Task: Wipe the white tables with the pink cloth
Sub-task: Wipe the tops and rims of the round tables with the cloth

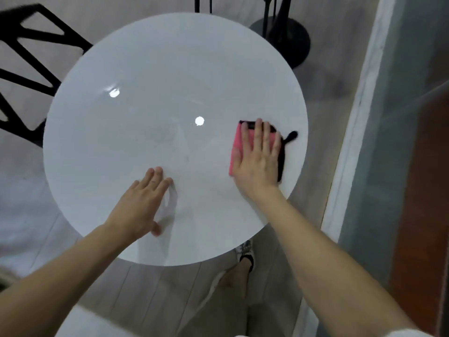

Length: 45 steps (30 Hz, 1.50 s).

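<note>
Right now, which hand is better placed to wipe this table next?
Likely the right hand: it presses flat on the pink cloth near the table edge. The left hand holds nothing.

Covering most of the pink cloth with the right hand, leaving only a strip at its left and dark trim at its far and right sides showing. Blurring at the thumb of the left hand. Hiding the support of the white table beneath its round top, and part of a shoe behind its near rim. Cutting off the black chair at the left edge and the black stand at the top edge. Running both forearms out past the bottom edge.
</note>
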Motion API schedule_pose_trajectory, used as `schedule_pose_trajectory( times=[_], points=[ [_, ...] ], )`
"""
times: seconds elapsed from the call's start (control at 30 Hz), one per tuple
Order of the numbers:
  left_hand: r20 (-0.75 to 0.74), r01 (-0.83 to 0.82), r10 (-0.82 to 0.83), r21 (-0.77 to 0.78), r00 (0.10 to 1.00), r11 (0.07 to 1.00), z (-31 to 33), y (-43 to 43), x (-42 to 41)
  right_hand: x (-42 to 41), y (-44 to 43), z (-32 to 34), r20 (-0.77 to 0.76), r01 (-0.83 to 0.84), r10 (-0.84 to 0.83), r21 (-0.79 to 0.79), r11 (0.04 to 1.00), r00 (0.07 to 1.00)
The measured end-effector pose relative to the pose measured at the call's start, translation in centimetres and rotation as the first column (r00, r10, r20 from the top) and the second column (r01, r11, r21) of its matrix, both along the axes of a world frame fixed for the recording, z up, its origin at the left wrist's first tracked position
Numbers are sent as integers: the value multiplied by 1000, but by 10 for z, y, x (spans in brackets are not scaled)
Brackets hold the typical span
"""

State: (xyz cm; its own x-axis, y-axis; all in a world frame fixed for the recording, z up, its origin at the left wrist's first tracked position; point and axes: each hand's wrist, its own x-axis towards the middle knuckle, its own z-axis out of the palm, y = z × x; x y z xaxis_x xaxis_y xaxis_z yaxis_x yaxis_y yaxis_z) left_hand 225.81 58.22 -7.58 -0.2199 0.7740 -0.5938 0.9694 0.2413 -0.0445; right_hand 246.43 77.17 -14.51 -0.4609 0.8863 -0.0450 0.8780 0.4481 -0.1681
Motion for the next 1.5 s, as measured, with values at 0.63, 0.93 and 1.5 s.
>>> schedule_pose_trajectory(
  times=[0.63,0.93,1.5],
  points=[
    [118,-532,521,95,846,842,-5,22,43,3,73,-3,-3,-296,297,24,955,955],
    [163,-605,584,145,795,783,-6,21,45,1,6,-11,-121,-716,707,-40,697,696],
    [28,-538,544,197,839,820,21,-23,-62,-190,-129,1,-53,-540,538,-41,840,841]
  ],
)
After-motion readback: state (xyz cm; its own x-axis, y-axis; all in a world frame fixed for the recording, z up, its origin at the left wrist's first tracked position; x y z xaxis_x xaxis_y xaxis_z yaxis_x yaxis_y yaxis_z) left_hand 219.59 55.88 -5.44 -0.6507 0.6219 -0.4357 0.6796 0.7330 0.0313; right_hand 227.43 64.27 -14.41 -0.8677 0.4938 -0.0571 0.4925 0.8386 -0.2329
